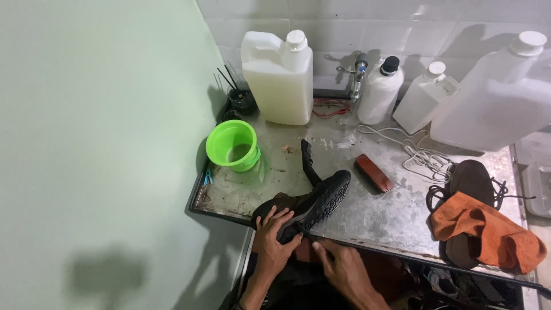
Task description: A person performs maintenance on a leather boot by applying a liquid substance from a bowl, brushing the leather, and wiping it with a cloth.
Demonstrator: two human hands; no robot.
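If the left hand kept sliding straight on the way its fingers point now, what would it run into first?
The left hand lies on the heel end of the dark shoe, fingers pointing up and right along it. Going on, it would meet the rest of that shoe's sole first; beyond the toe lies the reddish-brown brush, probably next, though depth is unclear.

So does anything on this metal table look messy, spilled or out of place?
Yes. The metal table is stained, with whitish residue near the red-brown brush. An orange cloth is draped over a dark shoe, beside a loose tangle of white cord. The left hand grips the black shoe tipped sole-up at the table's edge.
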